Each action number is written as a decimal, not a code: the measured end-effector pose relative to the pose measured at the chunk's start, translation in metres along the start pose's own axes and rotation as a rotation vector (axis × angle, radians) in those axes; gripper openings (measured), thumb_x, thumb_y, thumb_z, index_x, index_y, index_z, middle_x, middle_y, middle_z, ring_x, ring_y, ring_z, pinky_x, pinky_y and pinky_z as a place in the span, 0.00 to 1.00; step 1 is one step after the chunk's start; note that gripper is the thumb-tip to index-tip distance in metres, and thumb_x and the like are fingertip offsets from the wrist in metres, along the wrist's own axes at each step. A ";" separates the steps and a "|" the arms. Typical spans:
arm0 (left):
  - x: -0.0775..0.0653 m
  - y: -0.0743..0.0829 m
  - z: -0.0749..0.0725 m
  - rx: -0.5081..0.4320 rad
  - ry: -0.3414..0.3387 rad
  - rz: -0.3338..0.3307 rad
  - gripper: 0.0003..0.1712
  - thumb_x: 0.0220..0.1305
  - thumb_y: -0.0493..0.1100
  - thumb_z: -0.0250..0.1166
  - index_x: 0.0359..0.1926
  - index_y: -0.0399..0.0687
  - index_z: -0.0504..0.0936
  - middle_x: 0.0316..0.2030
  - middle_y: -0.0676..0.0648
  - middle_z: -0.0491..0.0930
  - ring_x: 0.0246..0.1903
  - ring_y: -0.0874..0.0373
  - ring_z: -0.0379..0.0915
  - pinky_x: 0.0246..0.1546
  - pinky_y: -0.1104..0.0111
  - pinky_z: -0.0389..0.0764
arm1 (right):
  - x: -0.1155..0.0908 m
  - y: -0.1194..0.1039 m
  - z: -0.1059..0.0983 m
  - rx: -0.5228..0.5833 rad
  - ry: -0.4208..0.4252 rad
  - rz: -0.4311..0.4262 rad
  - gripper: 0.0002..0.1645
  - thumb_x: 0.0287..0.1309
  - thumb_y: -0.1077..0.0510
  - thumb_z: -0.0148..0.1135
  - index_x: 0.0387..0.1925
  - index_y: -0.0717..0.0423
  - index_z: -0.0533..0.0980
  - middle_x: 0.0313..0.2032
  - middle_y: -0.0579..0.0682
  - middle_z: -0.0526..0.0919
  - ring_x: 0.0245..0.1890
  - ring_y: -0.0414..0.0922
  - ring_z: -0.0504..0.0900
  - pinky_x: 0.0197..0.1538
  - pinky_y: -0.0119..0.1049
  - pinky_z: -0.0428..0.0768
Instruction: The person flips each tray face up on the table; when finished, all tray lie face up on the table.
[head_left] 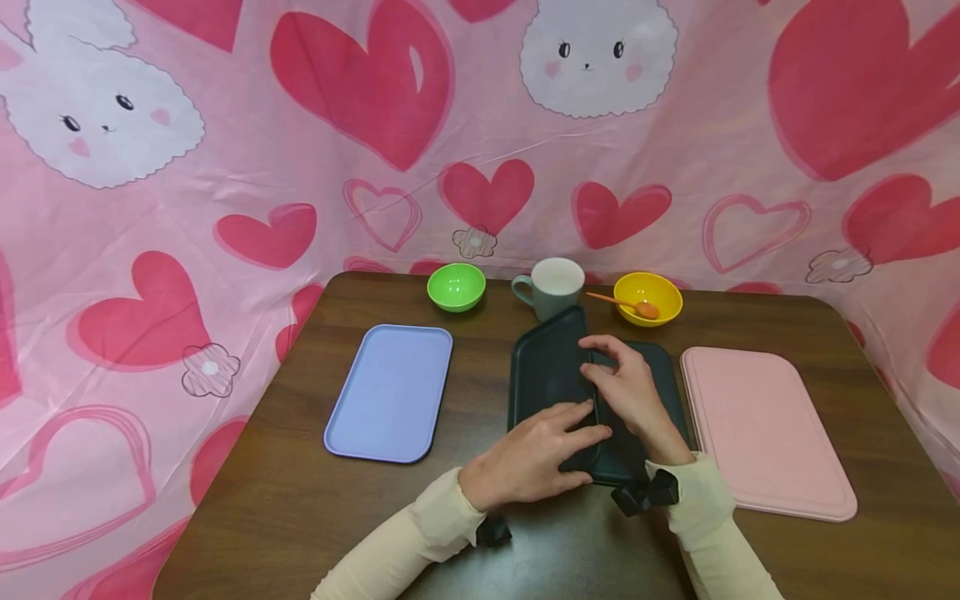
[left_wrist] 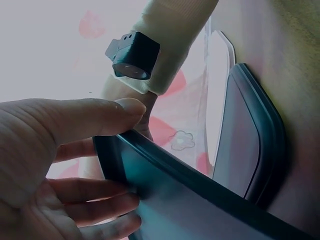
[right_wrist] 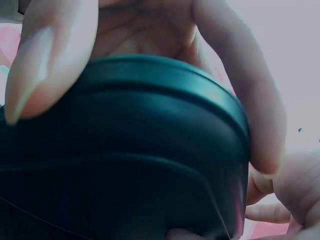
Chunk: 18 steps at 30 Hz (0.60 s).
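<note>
A dark green tray is tilted on the table, its right edge raised above a second dark green tray lying flat. My left hand grips the near part of the raised edge; in the left wrist view its thumb lies on the rim, the other fingers on the tray's face. My right hand holds the same edge farther back. In the right wrist view, thumb and a finger sit either side of a rounded dark green corner. The tilted tray hides part of the flat one.
A lavender-blue tray lies to the left, a pink tray to the right. Along the back stand a green bowl, a grey-green mug and a yellow bowl with an orange spoon in it.
</note>
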<state>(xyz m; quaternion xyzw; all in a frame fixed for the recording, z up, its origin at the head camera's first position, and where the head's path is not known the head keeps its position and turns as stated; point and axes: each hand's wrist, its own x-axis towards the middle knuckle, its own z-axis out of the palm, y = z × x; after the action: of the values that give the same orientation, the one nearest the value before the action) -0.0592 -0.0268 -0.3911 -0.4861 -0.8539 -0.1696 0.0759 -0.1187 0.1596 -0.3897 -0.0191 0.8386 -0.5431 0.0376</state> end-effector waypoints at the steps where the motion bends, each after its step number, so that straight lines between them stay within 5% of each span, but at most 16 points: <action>1: 0.000 0.000 0.000 0.002 -0.004 0.002 0.34 0.58 0.53 0.74 0.64 0.52 0.77 0.65 0.39 0.75 0.65 0.52 0.74 0.66 0.65 0.75 | 0.000 0.000 0.000 0.003 0.002 0.001 0.22 0.66 0.63 0.57 0.61 0.58 0.74 0.65 0.61 0.75 0.56 0.59 0.83 0.59 0.51 0.81; 5: -0.002 0.000 -0.003 -0.002 -0.013 0.009 0.33 0.59 0.53 0.73 0.64 0.52 0.77 0.65 0.42 0.76 0.64 0.53 0.75 0.65 0.65 0.75 | 0.002 0.002 0.000 0.000 0.009 0.007 0.21 0.66 0.64 0.57 0.60 0.58 0.75 0.65 0.61 0.76 0.61 0.59 0.80 0.60 0.51 0.81; 8: -0.005 -0.001 -0.007 -0.024 -0.009 0.008 0.31 0.60 0.53 0.72 0.63 0.53 0.78 0.65 0.44 0.77 0.64 0.55 0.75 0.66 0.66 0.74 | 0.003 0.003 0.000 -0.008 0.013 0.011 0.21 0.65 0.64 0.57 0.60 0.58 0.75 0.65 0.61 0.76 0.59 0.58 0.79 0.55 0.39 0.83; 12: -0.013 -0.006 -0.014 -0.071 0.017 -0.019 0.29 0.61 0.53 0.72 0.62 0.52 0.79 0.64 0.45 0.78 0.63 0.55 0.75 0.65 0.66 0.75 | 0.003 0.004 0.000 0.001 0.017 0.014 0.21 0.65 0.64 0.58 0.59 0.58 0.75 0.64 0.62 0.76 0.46 0.52 0.84 0.42 0.25 0.78; 18: -0.026 -0.022 -0.019 -0.155 0.119 -0.101 0.27 0.60 0.48 0.73 0.59 0.47 0.81 0.61 0.42 0.79 0.61 0.53 0.77 0.60 0.62 0.80 | 0.004 0.004 0.000 0.033 0.010 0.020 0.22 0.64 0.65 0.58 0.59 0.60 0.75 0.64 0.64 0.75 0.29 0.39 0.81 0.33 0.26 0.77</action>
<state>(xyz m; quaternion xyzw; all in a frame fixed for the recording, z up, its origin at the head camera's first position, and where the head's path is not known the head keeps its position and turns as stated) -0.0647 -0.0652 -0.3857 -0.4359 -0.8556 -0.2675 0.0801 -0.1231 0.1614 -0.3938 -0.0072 0.8300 -0.5564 0.0392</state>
